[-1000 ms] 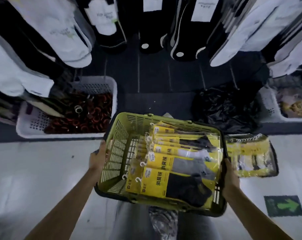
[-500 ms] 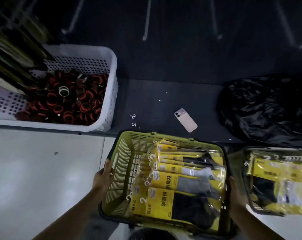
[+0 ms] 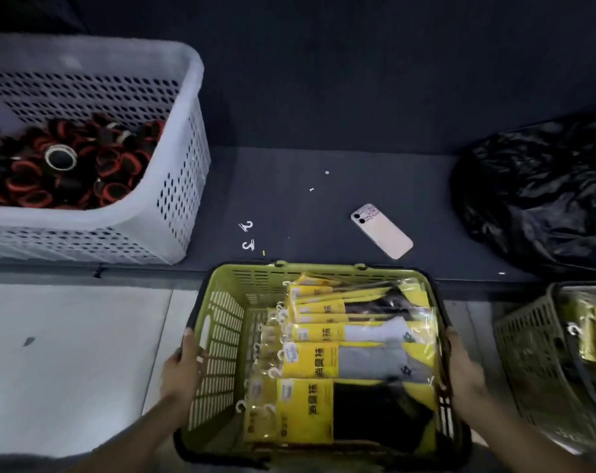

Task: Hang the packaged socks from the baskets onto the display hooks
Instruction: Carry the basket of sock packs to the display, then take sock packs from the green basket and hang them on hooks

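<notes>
A lime-green basket (image 3: 221,322) sits low at the centre, close to the floor. Inside lie several yellow packaged socks (image 3: 327,360) with white plastic hooks, stacked flat. My left hand (image 3: 180,373) grips the basket's left wall, thumb over the rim. My right hand (image 3: 463,367) grips its right rim. A second, darker basket (image 3: 528,353) with more yellow sock packs (image 3: 593,336) stands at the right edge. The display hooks are out of view.
A white perforated crate (image 3: 173,186) of red-and-black rolled items stands at the left on a dark base shelf. A phone (image 3: 382,231) lies on that shelf, two loose white hooks (image 3: 247,235) beside it. A black plastic bag (image 3: 542,192) lies at the right.
The view has tilted down from the hanging socks to the floor. The green basket has come down lower between both hands, which keep their grip on its sides.
</notes>
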`<state>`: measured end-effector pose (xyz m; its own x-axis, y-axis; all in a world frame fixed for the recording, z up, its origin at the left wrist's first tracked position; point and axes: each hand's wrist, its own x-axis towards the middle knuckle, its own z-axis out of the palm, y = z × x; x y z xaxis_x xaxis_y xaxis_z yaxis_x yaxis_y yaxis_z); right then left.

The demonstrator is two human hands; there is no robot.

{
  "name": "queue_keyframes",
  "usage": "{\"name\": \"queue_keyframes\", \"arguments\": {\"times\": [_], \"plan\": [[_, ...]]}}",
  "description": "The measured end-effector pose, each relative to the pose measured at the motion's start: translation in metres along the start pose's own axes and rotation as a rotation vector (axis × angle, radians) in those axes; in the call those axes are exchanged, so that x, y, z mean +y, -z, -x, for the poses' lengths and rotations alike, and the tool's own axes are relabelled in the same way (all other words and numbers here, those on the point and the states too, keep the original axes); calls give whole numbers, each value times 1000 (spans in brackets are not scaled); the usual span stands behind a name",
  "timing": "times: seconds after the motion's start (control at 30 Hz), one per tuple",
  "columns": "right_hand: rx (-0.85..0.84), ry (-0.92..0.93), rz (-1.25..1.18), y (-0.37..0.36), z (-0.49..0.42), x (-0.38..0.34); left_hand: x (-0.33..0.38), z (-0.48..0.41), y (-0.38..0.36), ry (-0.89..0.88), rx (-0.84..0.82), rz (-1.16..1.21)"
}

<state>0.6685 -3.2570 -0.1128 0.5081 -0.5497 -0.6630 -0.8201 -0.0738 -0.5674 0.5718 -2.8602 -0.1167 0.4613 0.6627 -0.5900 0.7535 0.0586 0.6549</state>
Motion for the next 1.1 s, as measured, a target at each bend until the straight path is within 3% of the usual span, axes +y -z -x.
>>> {"name": "queue_keyframes", "arguments": {"times": [0.17,0.27,0.33,0.4,0.43,0.5,0.63,0.7,0.83,0.97,1.1], "plan": [[-47,3,54,5,7,-8,19,2,-1,-12,34,-54],[2,318,87,4,9,-23,51,14,-12,-330,58,-212],[10,669,132,0,25,-37,72,34,-20,-584,-109,-206],[-233,879,181,-11,49,-48,84,59,-31,-576,-452,-248],[-402,897,256,-18,59,-50,83,69,-37,-538,-606,-322],[-655,887,484,-31,75,-50,71,80,-48,-507,-743,-484],[-604,1156,1224,-39,84,-36,45,86,-54,-494,-677,-474],[-603,1198,1354,-39,89,-26,36,88,-48,-472,-629,-425],[-597,1150,1346,-43,99,-12,17,88,-34,-403,-704,-394],[-669,1074,1257,-37,104,-13,9,93,-28,-460,-690,-414],[-637,1056,915,-25,112,-30,27,108,-23,-494,-573,-161]]}}
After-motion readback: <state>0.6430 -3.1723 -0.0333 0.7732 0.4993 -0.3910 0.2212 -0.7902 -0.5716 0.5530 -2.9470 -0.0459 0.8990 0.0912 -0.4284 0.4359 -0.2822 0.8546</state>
